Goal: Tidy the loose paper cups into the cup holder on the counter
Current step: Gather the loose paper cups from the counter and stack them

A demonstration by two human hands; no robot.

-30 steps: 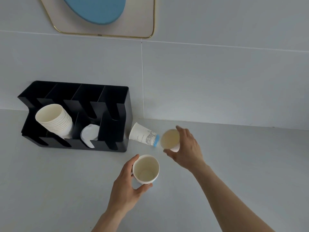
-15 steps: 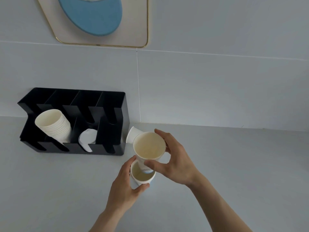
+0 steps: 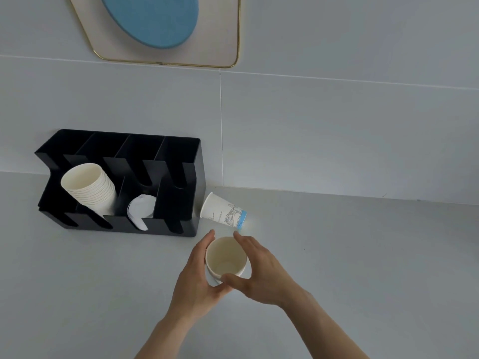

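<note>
Two white paper cups (image 3: pixel 225 257) sit nested, mouth up, low over the grey counter (image 3: pixel 363 255). My left hand (image 3: pixel 197 275) wraps their left side and my right hand (image 3: pixel 261 270) grips the right side and rim. Just behind them a printed paper cup (image 3: pixel 223 212) with a blue base lies on its side beside the holder's right wall. The black cup holder (image 3: pixel 178 177) stands against the wall at the left. A stack of cups (image 3: pixel 89 187) leans in one of its left slots.
White lids (image 3: pixel 141 211) rest in a middle slot of the holder. The grey tiled wall (image 3: pixel 337 138) rises right behind the counter. A gold-framed panel with a blue disc (image 3: pixel 155 19) hangs above.
My right hand has pushed the cup it held down into the cup in my left hand, so both cups now sit nested between my hands.
</note>
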